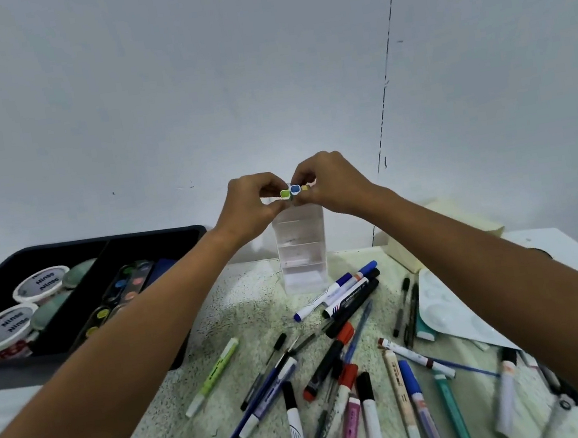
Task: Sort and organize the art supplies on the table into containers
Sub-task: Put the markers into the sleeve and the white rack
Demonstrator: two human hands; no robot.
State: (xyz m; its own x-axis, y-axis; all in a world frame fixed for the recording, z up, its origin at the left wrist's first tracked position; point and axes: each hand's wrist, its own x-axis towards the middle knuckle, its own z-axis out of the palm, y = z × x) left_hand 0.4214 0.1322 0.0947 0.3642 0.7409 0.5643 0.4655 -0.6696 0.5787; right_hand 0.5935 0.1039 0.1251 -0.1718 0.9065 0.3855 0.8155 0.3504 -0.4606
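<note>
Both hands are raised over a clear plastic organizer point(302, 250) that stands upright at the table's far middle. My left hand point(254, 207) and my right hand point(331, 185) together pinch a small bundle of markers point(294, 190), seen end on, with green, blue and yellow caps, held just above the organizer's top opening. Several pens and markers point(338, 368) lie scattered on the speckled table point(182, 419) below my forearms, among them a light green highlighter point(213, 376) and red-capped markers point(331, 361).
A black divided tray point(98, 245) at the left holds two white lidded tubs point(21, 308), green items and paint strips. A white paint palette point(448, 307) lies at the right, with a cream box point(447, 222) behind it. A white wall stands close behind the table.
</note>
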